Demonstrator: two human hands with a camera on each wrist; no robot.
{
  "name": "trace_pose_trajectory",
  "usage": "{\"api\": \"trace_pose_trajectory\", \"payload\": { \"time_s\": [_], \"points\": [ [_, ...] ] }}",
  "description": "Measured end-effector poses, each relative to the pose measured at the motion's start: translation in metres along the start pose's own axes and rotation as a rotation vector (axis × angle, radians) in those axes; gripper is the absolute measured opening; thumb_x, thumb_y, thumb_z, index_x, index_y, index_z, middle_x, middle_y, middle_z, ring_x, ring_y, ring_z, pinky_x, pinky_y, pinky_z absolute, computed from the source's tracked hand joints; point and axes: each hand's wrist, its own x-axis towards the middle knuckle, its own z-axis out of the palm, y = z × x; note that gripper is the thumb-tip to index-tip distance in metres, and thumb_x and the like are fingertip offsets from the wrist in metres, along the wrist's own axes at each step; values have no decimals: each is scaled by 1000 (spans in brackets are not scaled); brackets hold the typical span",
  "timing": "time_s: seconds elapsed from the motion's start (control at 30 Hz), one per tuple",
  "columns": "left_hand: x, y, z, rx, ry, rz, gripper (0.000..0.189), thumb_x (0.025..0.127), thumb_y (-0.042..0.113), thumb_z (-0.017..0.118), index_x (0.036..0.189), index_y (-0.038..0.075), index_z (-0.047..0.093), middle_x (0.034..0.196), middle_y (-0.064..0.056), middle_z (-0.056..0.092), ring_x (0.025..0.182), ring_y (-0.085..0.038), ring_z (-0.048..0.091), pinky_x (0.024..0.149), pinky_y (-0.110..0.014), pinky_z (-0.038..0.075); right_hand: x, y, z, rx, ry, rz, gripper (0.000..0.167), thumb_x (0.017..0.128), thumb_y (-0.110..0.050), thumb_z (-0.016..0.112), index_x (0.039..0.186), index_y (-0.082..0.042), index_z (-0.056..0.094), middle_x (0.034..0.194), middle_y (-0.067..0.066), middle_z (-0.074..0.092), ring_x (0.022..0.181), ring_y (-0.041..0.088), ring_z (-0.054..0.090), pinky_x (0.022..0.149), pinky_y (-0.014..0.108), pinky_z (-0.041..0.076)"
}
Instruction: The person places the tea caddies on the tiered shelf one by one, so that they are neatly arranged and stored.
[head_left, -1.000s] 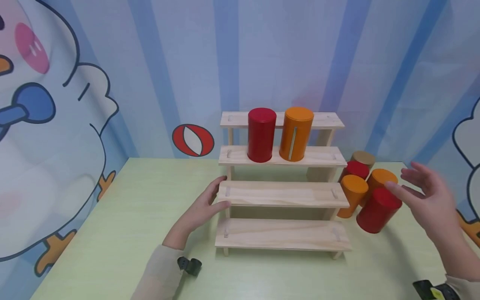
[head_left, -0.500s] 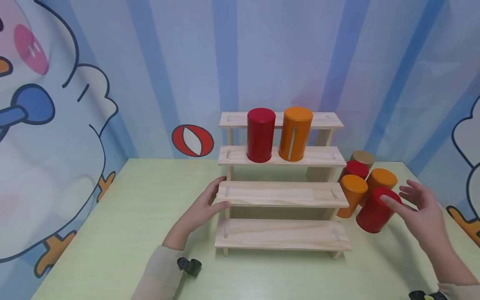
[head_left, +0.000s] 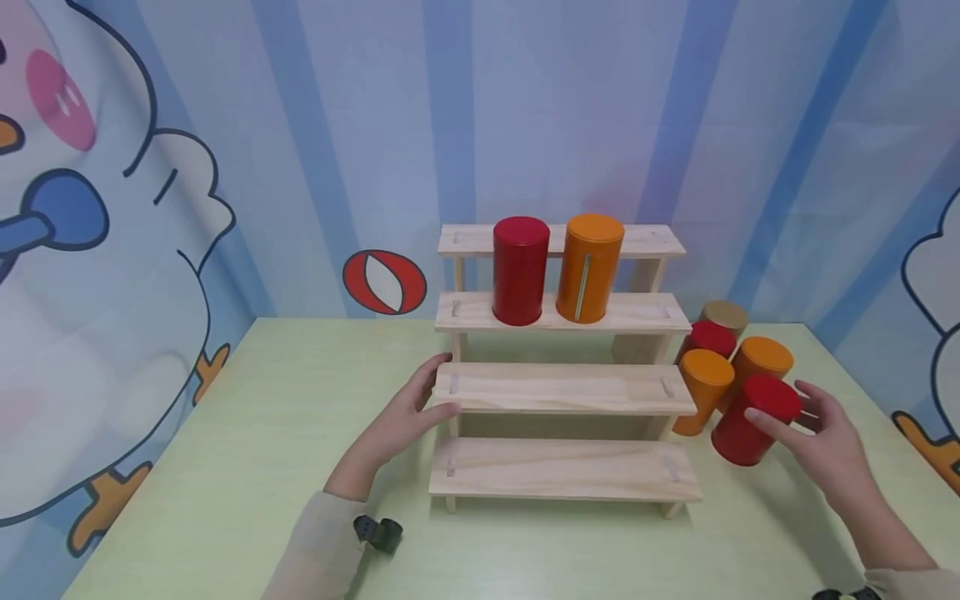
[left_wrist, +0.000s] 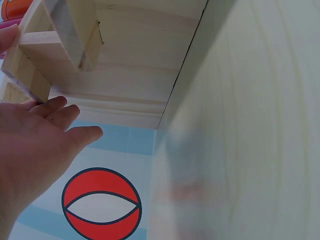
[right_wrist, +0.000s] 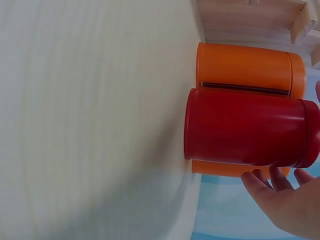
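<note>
A stepped wooden display shelf [head_left: 562,387] stands mid-table in the head view. At its left end, my left hand [head_left: 405,417] holds the second step from the bottom, thumb over the board and fingers by the upright; the left wrist view shows that hand [left_wrist: 40,135] against the wood. To the right, my right hand [head_left: 825,442] is around a red can [head_left: 750,429], thumb in front and fingers at its far right side. In the right wrist view the fingers [right_wrist: 260,187] lie close along the can; firm contact cannot be told. The can stands upright on the table.
On the shelf's upper step stand a red can [head_left: 520,271] and an orange can [head_left: 590,268]. Beside the shelf, two orange cans [head_left: 705,387], another red can [head_left: 711,337] and a tan-topped can [head_left: 724,314] crowd the near red one. A printed cloth [head_left: 570,108] hangs behind.
My right hand has moved left and down from above the cans to around the near red can. The left hand stays on the shelf, and the cans have not moved.
</note>
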Motion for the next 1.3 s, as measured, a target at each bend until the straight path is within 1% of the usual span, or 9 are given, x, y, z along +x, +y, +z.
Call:
{"api": "trace_pose_trajectory", "payload": {
  "time_s": [0.07,0.13,0.23,0.4,0.6,0.7,0.93,1.17,1.3],
  "points": [
    [0,0,0,-1,2,-2,78,92,22,65,154,14,18,161,-8,15,149,-28,11,118,-50,16,10,13,3,21,-16,-23,113,78,-65,66,155,-10,4,152,30,21,130,53,29,89,67,45],
    [0,1,0,-2,4,-6,78,92,22,65,154,14,18,161,-8,15,149,-28,11,118,-49,16,15,21,6,18,-25,-39,115,77,-66,65,155,-8,4,151,31,23,129,53,31,87,66,45],
    [-1,1,1,-4,7,-8,78,92,22,65,154,14,18,161,-8,15,149,-28,11,118,-49,16,15,21,6,16,-40,-43,114,78,-65,66,154,-6,6,150,31,25,127,53,32,83,63,48],
    [-1,1,1,-5,7,0,78,92,22,65,154,13,17,161,-8,15,148,-28,11,118,-49,16,1,4,6,18,-51,-34,111,80,-62,65,153,0,8,147,32,27,125,54,32,81,59,50],
    [0,2,1,-9,5,3,79,92,22,65,154,13,17,161,-8,14,149,-28,11,118,-49,16,16,23,11,22,-47,-23,111,79,-67,63,154,-4,10,148,29,29,125,51,34,78,55,52],
    [0,3,1,-14,4,3,79,92,22,65,154,12,17,161,-8,15,148,-28,11,118,-50,16,16,22,11,23,-49,-18,110,79,-68,62,153,-4,11,147,29,30,124,50,35,76,52,53],
    [-1,3,1,-16,2,3,78,92,21,65,154,12,17,161,-9,15,148,-28,11,118,-49,17,-4,-5,6,10,-53,-2,106,82,-65,60,152,-1,13,146,29,31,121,46,37,71,41,53],
    [-1,2,1,-9,5,-1,78,92,22,65,154,14,18,161,-8,15,149,-28,11,118,-50,16,-37,-44,-3,5,-39,11,96,89,-56,57,151,3,13,145,31,31,122,48,36,79,50,50],
    [0,0,0,-9,7,-4,78,92,22,65,154,13,18,161,-8,15,148,-28,11,118,-49,16,-44,-55,-10,-5,-19,-1,93,90,-54,57,151,3,16,143,31,33,117,45,39,73,40,49]
  ]
}}
